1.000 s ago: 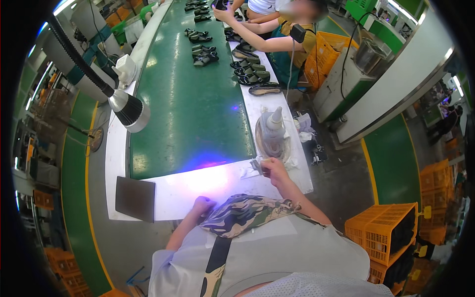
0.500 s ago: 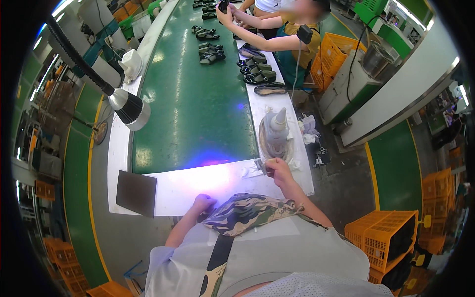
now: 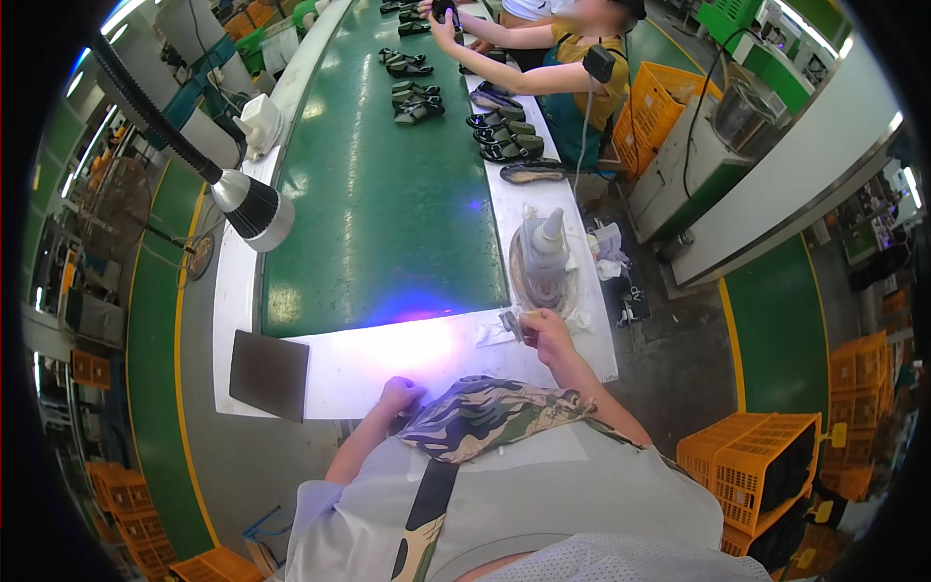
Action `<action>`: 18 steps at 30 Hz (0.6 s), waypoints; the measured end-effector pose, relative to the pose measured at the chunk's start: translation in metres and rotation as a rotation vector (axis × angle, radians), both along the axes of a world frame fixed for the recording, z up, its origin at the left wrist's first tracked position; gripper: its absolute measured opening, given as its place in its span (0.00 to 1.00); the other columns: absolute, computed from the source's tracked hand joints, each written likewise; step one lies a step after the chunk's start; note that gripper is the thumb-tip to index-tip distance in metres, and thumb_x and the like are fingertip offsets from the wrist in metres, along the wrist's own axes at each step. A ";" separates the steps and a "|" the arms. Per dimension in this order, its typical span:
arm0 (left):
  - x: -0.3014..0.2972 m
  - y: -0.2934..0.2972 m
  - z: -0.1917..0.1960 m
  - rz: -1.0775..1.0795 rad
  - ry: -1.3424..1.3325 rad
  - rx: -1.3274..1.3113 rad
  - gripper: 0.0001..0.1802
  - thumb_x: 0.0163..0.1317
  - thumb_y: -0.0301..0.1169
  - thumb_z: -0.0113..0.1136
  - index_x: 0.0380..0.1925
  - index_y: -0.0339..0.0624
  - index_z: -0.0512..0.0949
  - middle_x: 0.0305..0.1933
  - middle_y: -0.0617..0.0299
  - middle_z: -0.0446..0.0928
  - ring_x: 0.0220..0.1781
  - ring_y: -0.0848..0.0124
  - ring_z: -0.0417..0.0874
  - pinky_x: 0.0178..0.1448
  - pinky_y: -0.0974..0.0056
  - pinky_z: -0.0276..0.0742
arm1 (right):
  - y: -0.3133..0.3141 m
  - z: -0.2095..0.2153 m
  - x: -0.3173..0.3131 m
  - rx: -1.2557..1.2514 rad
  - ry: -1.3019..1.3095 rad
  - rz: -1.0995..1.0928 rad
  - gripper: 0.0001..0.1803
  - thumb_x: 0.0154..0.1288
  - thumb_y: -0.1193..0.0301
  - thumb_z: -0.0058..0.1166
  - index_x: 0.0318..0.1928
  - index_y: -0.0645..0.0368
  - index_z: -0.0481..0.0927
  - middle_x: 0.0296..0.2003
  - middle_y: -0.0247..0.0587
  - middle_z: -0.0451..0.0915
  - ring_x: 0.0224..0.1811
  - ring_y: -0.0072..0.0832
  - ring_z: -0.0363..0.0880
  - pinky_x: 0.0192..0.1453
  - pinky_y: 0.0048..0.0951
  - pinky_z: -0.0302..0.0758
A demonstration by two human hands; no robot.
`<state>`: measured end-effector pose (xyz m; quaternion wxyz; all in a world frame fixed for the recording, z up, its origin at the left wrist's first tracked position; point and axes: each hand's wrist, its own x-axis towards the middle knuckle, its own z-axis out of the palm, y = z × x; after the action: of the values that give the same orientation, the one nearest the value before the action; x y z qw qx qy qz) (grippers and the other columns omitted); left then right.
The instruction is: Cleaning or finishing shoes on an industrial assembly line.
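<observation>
The right hand (image 3: 548, 335) pinches a small grey thing (image 3: 511, 325) near the bottle (image 3: 546, 254); I can't tell if the left hand (image 3: 400, 395) grips anything. Work seems unfinished: shoes (image 3: 510, 147) lie past the bottle.

Held grey item (image 3: 511, 325) seemingly part-hidden, kind unclear.

The right hand (image 3: 550, 337) is just nearside of the bottle (image 3: 546, 260), fingertips pinched, its bare forearm (image 3: 603, 400) slanting toward it. The left hand (image 3: 400, 395), fingers mostly hidden, is well left of the bottle and nearer the torso (image 3: 562, 500).
</observation>
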<state>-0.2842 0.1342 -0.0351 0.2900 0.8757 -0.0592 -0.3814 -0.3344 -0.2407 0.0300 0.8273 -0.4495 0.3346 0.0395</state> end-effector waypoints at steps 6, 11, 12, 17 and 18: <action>-0.001 0.001 -0.003 0.036 0.004 -0.031 0.23 0.48 0.49 0.69 0.19 0.36 0.84 0.17 0.53 0.79 0.19 0.65 0.79 0.29 0.59 0.75 | 0.000 -0.002 -0.004 -0.006 0.002 -0.008 0.10 0.57 0.68 0.65 0.36 0.48 0.77 0.29 0.26 0.80 0.27 0.19 0.76 0.29 0.25 0.68; -0.001 0.001 -0.005 0.049 0.008 -0.026 0.22 0.48 0.48 0.69 0.19 0.36 0.84 0.17 0.54 0.79 0.18 0.66 0.79 0.28 0.60 0.74 | 0.002 -0.001 -0.004 -0.002 0.000 -0.014 0.09 0.57 0.68 0.65 0.37 0.48 0.77 0.28 0.26 0.80 0.26 0.18 0.75 0.29 0.24 0.68; -0.001 0.001 -0.005 0.043 0.009 -0.024 0.22 0.49 0.48 0.69 0.19 0.36 0.84 0.17 0.54 0.79 0.18 0.66 0.79 0.28 0.60 0.74 | 0.002 0.000 -0.004 -0.002 0.000 -0.015 0.09 0.57 0.68 0.65 0.37 0.48 0.77 0.28 0.26 0.80 0.26 0.18 0.75 0.29 0.24 0.68; -0.001 0.003 -0.007 0.027 -0.026 -0.019 0.22 0.49 0.48 0.70 0.19 0.36 0.84 0.17 0.55 0.80 0.19 0.66 0.79 0.29 0.60 0.74 | 0.003 0.000 -0.003 -0.001 -0.008 -0.013 0.09 0.57 0.68 0.66 0.34 0.47 0.76 0.27 0.26 0.79 0.26 0.18 0.75 0.29 0.24 0.68; 0.000 0.003 -0.008 0.010 -0.022 0.002 0.20 0.51 0.46 0.69 0.20 0.37 0.84 0.18 0.56 0.81 0.19 0.67 0.81 0.30 0.61 0.78 | 0.003 0.000 -0.002 -0.001 -0.008 -0.012 0.09 0.57 0.68 0.66 0.34 0.47 0.76 0.27 0.26 0.79 0.26 0.18 0.75 0.29 0.24 0.68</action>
<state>-0.2842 0.1373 -0.0428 0.2906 0.8805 -0.0578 -0.3702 -0.3366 -0.2373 0.0300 0.8286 -0.4481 0.3341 0.0327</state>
